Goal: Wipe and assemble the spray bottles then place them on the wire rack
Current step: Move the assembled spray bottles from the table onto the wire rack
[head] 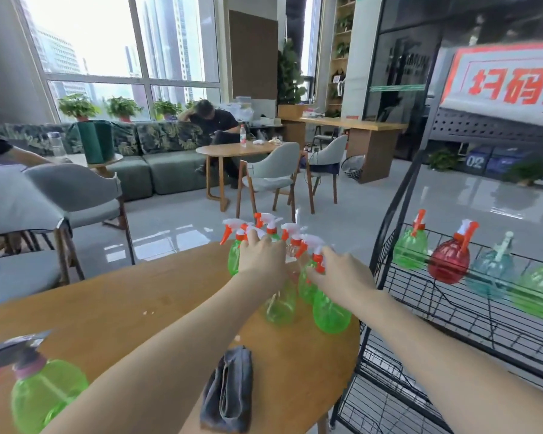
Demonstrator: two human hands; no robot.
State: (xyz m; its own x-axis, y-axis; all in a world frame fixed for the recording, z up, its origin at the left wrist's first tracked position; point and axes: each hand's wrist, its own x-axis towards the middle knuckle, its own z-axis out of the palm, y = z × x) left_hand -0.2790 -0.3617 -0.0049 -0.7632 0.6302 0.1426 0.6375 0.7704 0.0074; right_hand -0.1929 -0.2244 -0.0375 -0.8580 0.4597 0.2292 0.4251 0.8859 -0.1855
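Several green spray bottles with orange-and-white trigger heads (329, 311) stand clustered at the far edge of the round wooden table (132, 308). My left hand (261, 256) reaches into the cluster, its fingers curled over the head of a green bottle (233, 258). My right hand (340, 272) grips the orange neck of the nearest bottle (318, 261). A folded grey cloth (229, 389) lies on the table near me. On the black wire rack (389, 286) at the right sit a green (409, 250), a red (449, 263), a teal (491, 275) and another green bottle (538, 292).
Another green bottle (44, 394) stands at the table's front left, its head blurred. Grey chairs (76, 195) stand to the left and beyond the table. A person sits on the green sofa (166, 170) behind a second wooden table (232, 150).
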